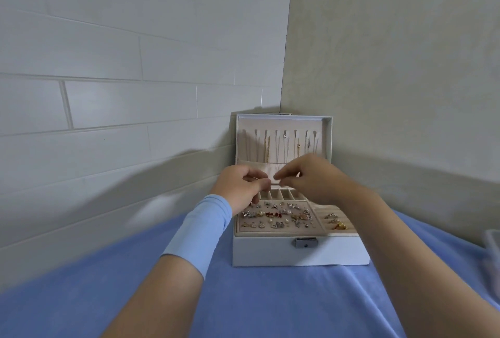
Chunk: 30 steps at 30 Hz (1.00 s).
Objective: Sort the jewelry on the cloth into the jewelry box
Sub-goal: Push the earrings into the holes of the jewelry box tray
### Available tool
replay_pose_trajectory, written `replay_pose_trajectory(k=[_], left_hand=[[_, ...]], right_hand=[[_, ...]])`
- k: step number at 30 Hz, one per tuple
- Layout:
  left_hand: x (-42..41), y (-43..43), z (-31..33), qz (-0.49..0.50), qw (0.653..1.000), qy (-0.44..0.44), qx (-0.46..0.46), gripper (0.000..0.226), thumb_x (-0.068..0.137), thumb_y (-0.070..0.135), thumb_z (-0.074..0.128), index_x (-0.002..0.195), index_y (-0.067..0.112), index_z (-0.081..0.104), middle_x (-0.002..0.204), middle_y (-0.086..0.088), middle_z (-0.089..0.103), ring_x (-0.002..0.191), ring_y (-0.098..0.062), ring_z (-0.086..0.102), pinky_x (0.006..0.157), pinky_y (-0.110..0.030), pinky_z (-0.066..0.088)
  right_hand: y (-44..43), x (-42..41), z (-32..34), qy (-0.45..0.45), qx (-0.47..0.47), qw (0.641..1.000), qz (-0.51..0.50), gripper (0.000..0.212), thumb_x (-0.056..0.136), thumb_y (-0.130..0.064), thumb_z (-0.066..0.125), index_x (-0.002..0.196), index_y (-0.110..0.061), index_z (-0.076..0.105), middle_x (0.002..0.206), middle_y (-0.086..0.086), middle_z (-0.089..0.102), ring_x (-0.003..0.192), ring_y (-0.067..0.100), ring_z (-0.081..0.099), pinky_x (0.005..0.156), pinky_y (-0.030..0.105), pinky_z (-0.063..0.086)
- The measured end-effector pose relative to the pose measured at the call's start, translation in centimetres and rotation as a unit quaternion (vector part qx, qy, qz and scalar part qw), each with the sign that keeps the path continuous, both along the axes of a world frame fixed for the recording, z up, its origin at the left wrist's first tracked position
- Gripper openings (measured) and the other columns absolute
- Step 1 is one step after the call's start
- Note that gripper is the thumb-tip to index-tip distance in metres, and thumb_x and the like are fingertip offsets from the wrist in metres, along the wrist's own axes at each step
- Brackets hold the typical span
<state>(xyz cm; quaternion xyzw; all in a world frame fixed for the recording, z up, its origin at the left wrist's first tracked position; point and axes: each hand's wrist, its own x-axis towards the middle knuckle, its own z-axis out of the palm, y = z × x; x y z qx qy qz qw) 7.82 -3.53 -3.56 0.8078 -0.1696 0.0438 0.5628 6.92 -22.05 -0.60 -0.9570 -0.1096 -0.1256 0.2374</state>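
Cloth point(243, 297) under open jewelry box point(270, 253) of earrings point(273, 217)

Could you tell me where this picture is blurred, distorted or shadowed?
Head view: wide-angle distortion skews lines on the tiled wall; soft shadows cross it left of the jewelry box; left hand and right hand look slightly smeared; the right-edge container is blurred.

White tiled wall point(108, 99), clear container point(492, 253)

Box point(300, 252) sits on the cloth point(243, 297), backed into the wall corner, lid point(328, 132) upright behind. Necklaces point(284, 145) hang in the lid; earrings point(276, 215) left, rings point(335, 221) right. Left hand point(240, 186) and right hand point(311, 175) meet above.
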Motion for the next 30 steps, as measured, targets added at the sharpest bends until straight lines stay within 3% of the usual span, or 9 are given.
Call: replay_pose_trajectory(k=[4,8,13,16,17,19,22,26,30], left_hand=[[-0.2,-0.6,0.2,0.018,0.997,0.013,-0.069,0.009,0.090,0.024,0.068,0.089,0.019,0.075,0.074,0.008,0.075,0.059,-0.010,0.058,0.060,-0.025,0.053],[-0.7,-1.4,0.3,0.037,0.991,0.034,-0.127,0.009,0.088,0.029,0.071,0.090,0.023,0.077,0.064,0.009,0.069,0.057,-0.009,0.058,0.052,-0.021,0.046],[-0.7,-2.0,0.1,0.002,0.982,0.096,-0.163,0.022,0.092,0.041,0.065,0.098,0.024,0.078,0.097,0.006,0.077,0.066,-0.010,0.053,0.049,-0.019,0.039],[-1.0,-2.2,0.1,-0.051,0.980,0.112,-0.160,0.029,0.099,0.041,0.054,0.105,0.024,0.076,0.103,0.009,0.076,0.073,-0.009,0.055,0.056,-0.022,0.038],[-1.2,-2.3,0.2,-0.057,0.983,0.102,-0.141,0.029,0.100,0.041,0.051,0.106,0.026,0.075,0.103,0.011,0.075,0.074,-0.009,0.057,0.060,-0.023,0.039],[-1.2,-2.2,0.2,-0.031,0.999,0.015,-0.013,0.028,0.100,0.041,0.048,0.108,0.031,0.073,0.103,0.013,0.075,0.079,-0.011,0.063,0.068,-0.026,0.044],[-0.6,-2.0,-0.4,0.014,0.970,-0.132,0.202,0.027,0.099,0.039,0.049,0.115,0.036,0.071,0.115,0.014,0.069,0.098,-0.008,0.060,0.087,-0.026,0.046],[-0.3,-2.3,-1.4,-0.047,0.947,-0.105,0.301,0.030,0.096,0.044,0.050,0.122,0.041,0.065,0.132,0.012,0.059,0.125,-0.013,0.049,0.108,-0.036,0.038],[-0.3,-2.6,-1.8,-0.053,0.921,-0.117,0.367,0.038,0.095,0.055,0.048,0.130,0.044,0.058,0.141,0.013,0.051,0.134,-0.014,0.040,0.113,-0.033,0.031]], right_hand=[[0.1,-1.3,1.6,-0.008,0.112,0.990,0.089,0.020,0.083,-0.016,0.082,0.101,-0.025,0.080,0.088,-0.011,0.076,0.063,-0.008,0.061,0.066,0.013,0.048],[0.2,-1.6,1.8,-0.036,0.161,0.983,0.086,0.018,0.076,-0.010,0.086,0.092,-0.017,0.081,0.081,-0.004,0.077,0.057,-0.008,0.056,0.059,0.008,0.045],[-0.4,-1.5,1.7,-0.052,0.195,0.977,0.063,0.007,0.080,-0.008,0.083,0.084,-0.013,0.082,0.060,-0.013,0.069,0.051,-0.008,0.056,0.052,0.006,0.041],[-1.0,-1.4,1.7,-0.059,0.190,0.979,0.038,0.005,0.083,-0.011,0.081,0.082,-0.015,0.081,0.065,-0.009,0.072,0.051,-0.007,0.056,0.051,0.007,0.043],[-1.3,-1.2,1.6,-0.057,0.186,0.980,0.028,0.005,0.084,-0.012,0.080,0.082,-0.016,0.081,0.067,-0.007,0.072,0.050,-0.005,0.055,0.051,0.008,0.044],[-1.9,-0.9,1.3,-0.053,0.166,0.985,0.004,0.007,0.085,-0.014,0.080,0.080,-0.019,0.079,0.069,-0.008,0.071,0.053,-0.004,0.055,0.052,0.010,0.045],[-2.9,-0.1,0.4,-0.018,0.079,0.996,-0.046,0.009,0.085,-0.019,0.080,0.078,-0.025,0.079,0.077,-0.013,0.071,0.074,0.000,0.064,0.070,0.021,0.054],[-3.0,0.3,-0.9,0.029,0.000,0.997,-0.065,0.009,0.084,-0.020,0.080,0.078,-0.026,0.080,0.077,-0.013,0.072,0.080,0.004,0.067,0.085,0.034,0.060],[-2.7,0.3,-1.5,0.038,-0.019,0.998,-0.054,0.007,0.084,-0.021,0.081,0.079,-0.025,0.079,0.078,-0.011,0.072,0.080,0.005,0.067,0.085,0.035,0.060]])
